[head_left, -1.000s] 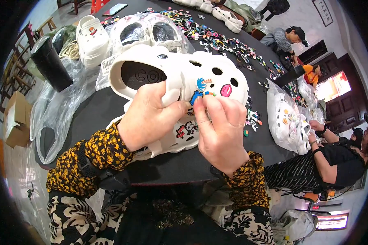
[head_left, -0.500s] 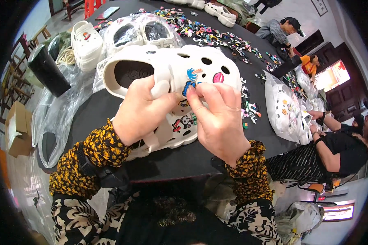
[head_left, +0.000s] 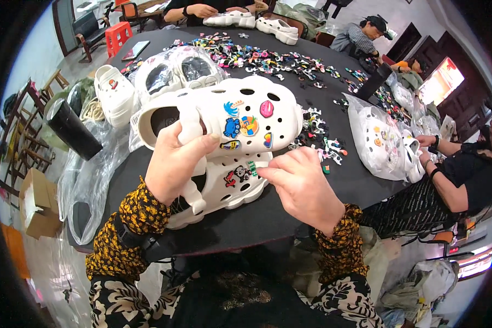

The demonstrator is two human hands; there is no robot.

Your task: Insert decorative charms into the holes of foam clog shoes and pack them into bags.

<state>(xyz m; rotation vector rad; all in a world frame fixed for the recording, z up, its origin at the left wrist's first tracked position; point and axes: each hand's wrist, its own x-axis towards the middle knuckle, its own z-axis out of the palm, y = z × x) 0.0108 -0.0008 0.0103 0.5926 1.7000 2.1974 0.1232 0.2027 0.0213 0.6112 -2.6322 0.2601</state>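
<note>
The white upper clog [head_left: 216, 106] was found at the centre of the frame, toe to the right, overlapping the lower clog [head_left: 216, 177] in view; contact between the two could not be confirmed. Its front carried several charms, among them pink lips [head_left: 266, 109] and a blue figure [head_left: 232, 129].

For sound work on the charms, in this inspector's judgement, the upper needed firm backing from behind, each stem square to its hole, and pressure on the charm's middle until it sat flush.

The left hand [head_left: 172, 158] was closed firmly on the upper clog, thumb on its near side, remaining fingers largely hidden. The right hand [head_left: 303, 186], right of centre, had bent fingers with tips beside the lower clog's toe; whether they met, touched it or held anything could not be told.
</note>
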